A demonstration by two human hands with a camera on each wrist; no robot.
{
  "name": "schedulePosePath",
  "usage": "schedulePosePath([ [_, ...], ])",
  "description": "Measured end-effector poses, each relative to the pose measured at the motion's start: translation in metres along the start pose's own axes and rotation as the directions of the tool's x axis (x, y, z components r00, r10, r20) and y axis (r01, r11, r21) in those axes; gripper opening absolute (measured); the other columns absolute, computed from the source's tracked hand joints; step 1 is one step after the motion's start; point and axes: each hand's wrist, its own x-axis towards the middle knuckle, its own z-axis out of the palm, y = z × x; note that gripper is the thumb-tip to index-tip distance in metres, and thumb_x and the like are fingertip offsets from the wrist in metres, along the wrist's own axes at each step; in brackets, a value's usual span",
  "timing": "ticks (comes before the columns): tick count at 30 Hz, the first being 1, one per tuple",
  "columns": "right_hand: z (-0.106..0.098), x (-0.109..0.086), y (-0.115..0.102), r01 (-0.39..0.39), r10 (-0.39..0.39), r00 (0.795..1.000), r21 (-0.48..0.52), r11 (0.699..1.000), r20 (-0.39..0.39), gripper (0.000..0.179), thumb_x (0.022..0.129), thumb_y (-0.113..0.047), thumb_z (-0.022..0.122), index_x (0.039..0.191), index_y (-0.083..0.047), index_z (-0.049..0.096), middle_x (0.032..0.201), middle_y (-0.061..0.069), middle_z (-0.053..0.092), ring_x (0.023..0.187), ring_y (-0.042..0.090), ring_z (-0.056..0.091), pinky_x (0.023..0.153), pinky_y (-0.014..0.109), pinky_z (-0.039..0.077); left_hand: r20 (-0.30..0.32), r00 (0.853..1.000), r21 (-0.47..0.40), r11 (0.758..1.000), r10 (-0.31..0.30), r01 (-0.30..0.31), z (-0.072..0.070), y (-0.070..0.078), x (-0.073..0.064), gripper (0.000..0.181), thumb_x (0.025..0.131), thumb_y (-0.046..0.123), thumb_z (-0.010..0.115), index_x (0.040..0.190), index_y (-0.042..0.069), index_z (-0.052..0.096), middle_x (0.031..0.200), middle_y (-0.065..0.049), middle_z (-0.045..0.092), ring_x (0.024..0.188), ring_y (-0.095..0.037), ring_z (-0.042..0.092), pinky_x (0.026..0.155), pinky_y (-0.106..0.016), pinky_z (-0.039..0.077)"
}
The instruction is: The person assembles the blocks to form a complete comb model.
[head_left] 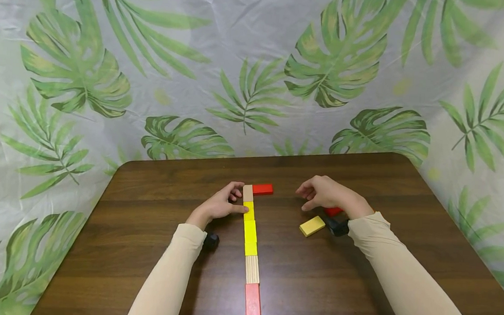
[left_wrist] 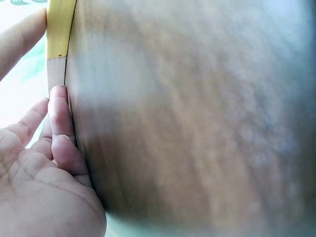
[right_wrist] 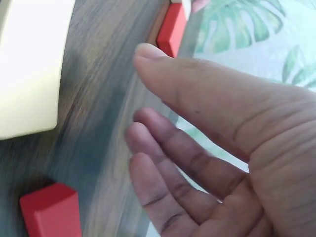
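A line of flat wooden blocks runs toward me down the table. My left hand lies along the left of its far end. Its thumb touches a yellow block, and its fingertips are right at a plain wood block. A red block sits crosswise against that plain one, on the right. My right hand hovers with loosely bent fingers, nothing between thumb and fingertips. Nearest to it are a loose yellow block and a red block, partly hidden behind the wrist in the head view.
Nearer to me the line continues with more yellow, a striped plain block and a pink-red block at the near end. The dark wooden table ends at a leaf-patterned cloth behind.
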Motion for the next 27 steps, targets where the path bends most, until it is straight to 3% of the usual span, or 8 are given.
schedulePosePath([
  [13,0.002,-0.041,0.010,0.010,-0.011,1.000,0.062,0.998,0.012,0.040,0.088,-0.011,0.089,0.124,0.001,0.075,0.115,0.014,0.077,0.104,0.025,0.071,0.090,0.035,0.060,0.002,1.000,-0.007,1.000,0.003,-0.003,0.001,0.000,-0.001,0.077,0.095,0.020,0.083,0.160,0.011,0.043,0.135,-0.013,0.053,0.121,-0.029,0.049,0.106,-0.042,0.041],
  [27,0.019,-0.058,0.023,0.011,-0.005,0.999,0.104,0.995,-0.051,0.034,0.085,-0.007,0.090,0.117,-0.001,0.080,0.106,0.007,0.079,0.094,0.018,0.069,0.079,0.025,0.057,0.002,1.000,0.001,1.000,0.002,-0.002,0.000,0.001,-0.002,0.077,0.095,0.021,0.083,0.160,0.009,0.042,0.134,-0.013,0.054,0.119,-0.028,0.049,0.105,-0.042,0.041],
])
